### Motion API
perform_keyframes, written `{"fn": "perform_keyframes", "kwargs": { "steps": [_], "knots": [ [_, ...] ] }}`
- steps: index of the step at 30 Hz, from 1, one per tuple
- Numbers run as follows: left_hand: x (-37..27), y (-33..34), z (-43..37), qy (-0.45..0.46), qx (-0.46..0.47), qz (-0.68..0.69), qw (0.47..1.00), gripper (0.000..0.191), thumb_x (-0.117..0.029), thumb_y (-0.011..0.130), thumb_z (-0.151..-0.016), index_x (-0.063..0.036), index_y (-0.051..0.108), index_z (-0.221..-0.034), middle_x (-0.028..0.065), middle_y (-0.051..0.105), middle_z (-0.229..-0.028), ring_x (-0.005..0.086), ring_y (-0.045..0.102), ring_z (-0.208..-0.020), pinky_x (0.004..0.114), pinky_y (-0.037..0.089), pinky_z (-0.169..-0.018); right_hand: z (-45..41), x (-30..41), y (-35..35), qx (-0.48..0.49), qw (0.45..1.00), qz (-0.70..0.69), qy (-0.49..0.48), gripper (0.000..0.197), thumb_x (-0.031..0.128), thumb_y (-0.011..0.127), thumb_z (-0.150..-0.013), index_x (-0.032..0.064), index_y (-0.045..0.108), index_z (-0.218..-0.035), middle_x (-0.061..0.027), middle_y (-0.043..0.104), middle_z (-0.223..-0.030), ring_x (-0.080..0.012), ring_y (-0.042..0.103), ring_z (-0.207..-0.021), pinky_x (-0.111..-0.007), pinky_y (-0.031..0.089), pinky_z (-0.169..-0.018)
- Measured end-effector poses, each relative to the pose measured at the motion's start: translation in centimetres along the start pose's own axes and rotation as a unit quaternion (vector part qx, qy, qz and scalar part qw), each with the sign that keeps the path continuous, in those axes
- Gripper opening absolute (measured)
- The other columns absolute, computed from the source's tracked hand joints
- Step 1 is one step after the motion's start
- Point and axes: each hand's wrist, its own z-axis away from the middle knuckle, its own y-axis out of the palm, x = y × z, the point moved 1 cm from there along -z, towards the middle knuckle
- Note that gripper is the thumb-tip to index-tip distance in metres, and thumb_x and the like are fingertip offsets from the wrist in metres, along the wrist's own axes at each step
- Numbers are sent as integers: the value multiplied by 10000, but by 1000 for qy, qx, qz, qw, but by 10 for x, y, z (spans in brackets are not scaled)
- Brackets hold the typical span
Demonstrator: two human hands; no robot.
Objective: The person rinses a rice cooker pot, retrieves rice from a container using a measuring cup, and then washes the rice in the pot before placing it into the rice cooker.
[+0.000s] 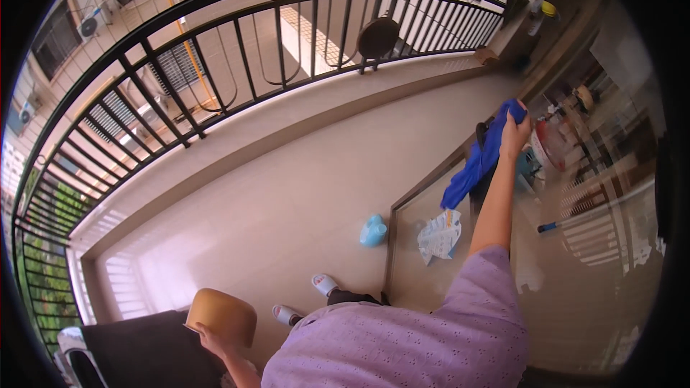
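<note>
My left hand (pixel 213 339) grips the rim of a yellow-tan basin (pixel 223 315) at the lower left, beside a dark covered surface. The basin is tipped on its side, so its inside is hidden. At the right, my right arm is stretched out, and my right hand (pixel 515 132) is closed around a bunched blue cloth (pixel 477 159). The cloth's long end trails down and to the left, past a dark handle (pixel 481 133) on a glass door (pixel 587 291). Whether the cloth touches the glass cannot be made out.
A light-blue plastic bottle (pixel 373 230) stands on the tiled floor (pixel 269 188) by the door frame (pixel 389 248). Beyond the frame lies a crumpled printed plastic bag (pixel 441 234). A black metal railing (pixel 242 59) borders the balcony. The dark-topped item (pixel 145 350) sits lower left.
</note>
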Motion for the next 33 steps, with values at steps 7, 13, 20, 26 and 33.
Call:
{"fn": "perform_keyframes", "kwargs": {
  "steps": [7, 13, 20, 26, 33],
  "knots": [
    [19, -56, 38, -51, 34, 110, 992, 346, -214, 570, -861, 51, 557, -1082, 127, 610, -970, 183, 586, -823, 290, 484, -697, -8, -106, 158, 403, 908, -49, 107, 528, 137, 654, -721, -1, 488, -1203, -154, 551, -1155, -221, 544, -998, -314, 416, -859],
    [41, -88, 67, -57, 113, -62, 990, 329, -103, 682, -709, 31, 601, -998, 76, 644, -896, 150, 591, -811, 285, 480, -719, -86, -205, 184, 426, 868, -142, 211, 350, 227, 527, -870, 150, 504, -1211, -26, 562, -1025, -165, 535, -850, -327, 462, -755],
    [71, -175, 171, -115, 196, -423, 877, 395, -279, 704, -568, -99, 660, -916, 145, 646, -895, 315, 604, -877, 403, 478, -759, 78, -22, 274, 474, 857, -96, 179, 310, 220, 548, -835, 120, 509, -1126, -49, 578, -909, -179, 567, -751, -307, 495, -578],
    [154, -283, 286, -182, 170, -364, 898, 422, -279, 746, -578, -105, 651, -951, 139, 646, -885, 307, 605, -876, 404, 477, -734, 335, 165, 228, 776, 618, -68, 105, 245, 196, 542, -826, 95, 520, -1047, -60, 574, -849, -181, 573, -708, -319, 496, -540],
    [223, -406, 456, -331, 3, -258, 908, 475, -268, 751, -599, -89, 614, -1017, 133, 632, -938, 302, 587, -924, 416, 464, -758, 653, 395, -150, 912, 4, -21, -409, 243, 239, 548, -852, 30, 600, -965, -72, 627, -819, -136, 592, -744, -270, 471, -604]
  ]
}}
